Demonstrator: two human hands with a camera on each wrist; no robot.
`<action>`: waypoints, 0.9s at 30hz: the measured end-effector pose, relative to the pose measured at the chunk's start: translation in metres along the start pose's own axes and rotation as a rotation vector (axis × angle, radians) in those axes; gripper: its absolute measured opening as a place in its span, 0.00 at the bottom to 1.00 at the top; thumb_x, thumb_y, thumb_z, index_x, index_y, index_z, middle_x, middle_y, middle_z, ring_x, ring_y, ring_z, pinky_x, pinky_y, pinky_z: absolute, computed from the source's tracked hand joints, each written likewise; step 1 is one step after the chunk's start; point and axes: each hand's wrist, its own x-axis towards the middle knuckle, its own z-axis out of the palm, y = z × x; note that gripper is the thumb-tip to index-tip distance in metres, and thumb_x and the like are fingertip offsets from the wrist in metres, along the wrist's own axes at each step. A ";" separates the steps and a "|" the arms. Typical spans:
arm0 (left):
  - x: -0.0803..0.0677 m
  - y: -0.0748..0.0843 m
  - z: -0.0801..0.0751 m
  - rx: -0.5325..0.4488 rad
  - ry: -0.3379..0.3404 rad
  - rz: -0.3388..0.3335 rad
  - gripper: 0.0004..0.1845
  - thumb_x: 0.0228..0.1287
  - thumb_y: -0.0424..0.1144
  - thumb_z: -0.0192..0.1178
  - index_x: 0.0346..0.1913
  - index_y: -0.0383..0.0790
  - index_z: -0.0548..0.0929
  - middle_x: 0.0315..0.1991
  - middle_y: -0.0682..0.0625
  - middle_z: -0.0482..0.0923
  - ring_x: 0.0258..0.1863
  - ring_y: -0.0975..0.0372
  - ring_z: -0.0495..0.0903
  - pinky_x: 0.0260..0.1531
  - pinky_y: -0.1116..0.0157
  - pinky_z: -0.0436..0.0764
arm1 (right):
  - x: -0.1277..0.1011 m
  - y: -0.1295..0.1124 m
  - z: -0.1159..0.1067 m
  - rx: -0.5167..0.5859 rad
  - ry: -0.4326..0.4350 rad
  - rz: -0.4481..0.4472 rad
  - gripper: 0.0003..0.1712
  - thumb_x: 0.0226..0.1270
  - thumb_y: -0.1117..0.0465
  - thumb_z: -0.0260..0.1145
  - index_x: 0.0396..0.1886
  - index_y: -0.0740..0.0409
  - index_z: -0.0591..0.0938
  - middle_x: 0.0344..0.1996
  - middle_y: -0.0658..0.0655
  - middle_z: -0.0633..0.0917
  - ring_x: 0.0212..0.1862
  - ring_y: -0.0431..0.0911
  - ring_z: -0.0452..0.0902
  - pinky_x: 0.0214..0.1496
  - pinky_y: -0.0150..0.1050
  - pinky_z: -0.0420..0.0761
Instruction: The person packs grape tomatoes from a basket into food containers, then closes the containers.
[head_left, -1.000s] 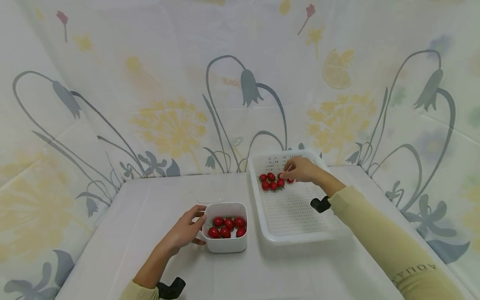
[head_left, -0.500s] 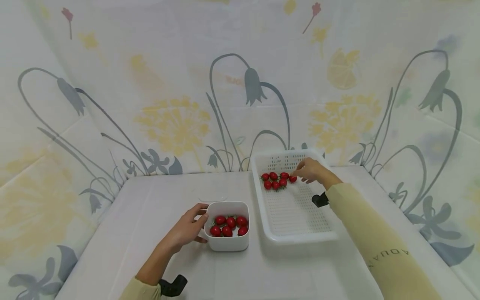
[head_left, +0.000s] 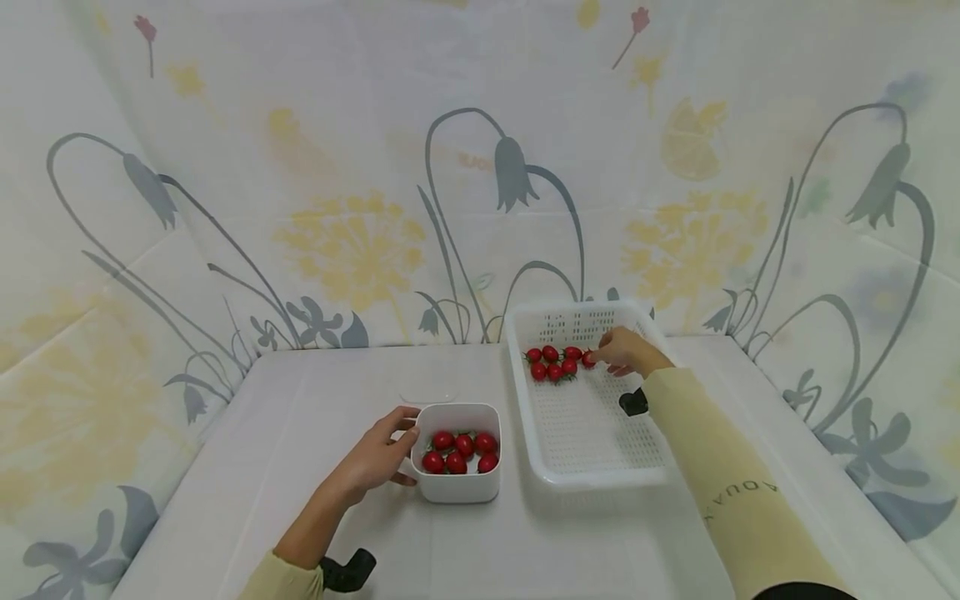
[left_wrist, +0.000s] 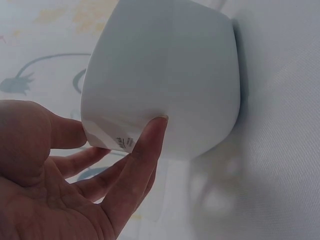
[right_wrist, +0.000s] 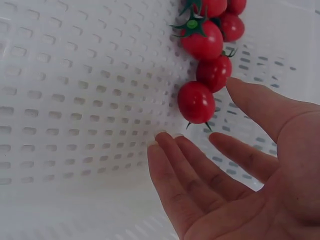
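In the head view, my left hand holds the left side of a white container with several red cherry tomatoes inside. The left wrist view shows its thumb at the rim and its fingers against the container's outer wall. My right hand is inside a white perforated basket, beside the rightmost cherry tomato. In the right wrist view, its fingers are spread around that cherry tomato, with the thumb close to a neighbouring one; contact is unclear.
Several more cherry tomatoes lie grouped near the basket's back left. Behind the container, a clear, thin-edged object lies on the white tabletop. A flower-patterned cloth hangs behind and at the sides.
My right hand first drew back to the right from the cherry tomato group, then came down beside the rightmost one. The left hand has kept its hold on the container; the head view has shifted slightly.
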 end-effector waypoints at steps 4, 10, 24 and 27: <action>-0.001 0.000 0.000 -0.002 -0.002 0.000 0.19 0.81 0.37 0.50 0.69 0.40 0.72 0.68 0.35 0.70 0.52 0.46 0.81 0.30 0.54 0.90 | 0.003 0.002 0.004 -0.006 -0.005 0.008 0.31 0.73 0.58 0.65 0.65 0.76 0.70 0.61 0.74 0.75 0.56 0.64 0.80 0.56 0.51 0.86; -0.002 -0.001 0.001 -0.008 -0.012 0.003 0.19 0.81 0.37 0.50 0.69 0.40 0.72 0.67 0.35 0.71 0.51 0.47 0.82 0.30 0.54 0.90 | 0.010 0.004 0.008 -0.038 0.002 0.007 0.29 0.73 0.57 0.65 0.63 0.75 0.73 0.57 0.71 0.78 0.50 0.60 0.83 0.51 0.49 0.88; -0.001 0.001 0.001 -0.001 0.002 -0.011 0.19 0.80 0.37 0.50 0.69 0.40 0.72 0.67 0.36 0.71 0.48 0.50 0.83 0.29 0.55 0.90 | 0.019 -0.003 0.018 -0.062 0.026 -0.030 0.18 0.69 0.64 0.68 0.52 0.76 0.82 0.38 0.65 0.85 0.33 0.49 0.85 0.39 0.42 0.90; 0.000 0.001 0.000 0.003 0.005 -0.008 0.19 0.81 0.37 0.50 0.69 0.40 0.72 0.67 0.36 0.71 0.49 0.49 0.83 0.29 0.54 0.90 | 0.022 -0.004 0.019 -0.051 0.022 -0.026 0.17 0.67 0.66 0.69 0.50 0.75 0.83 0.37 0.63 0.85 0.29 0.45 0.84 0.37 0.40 0.90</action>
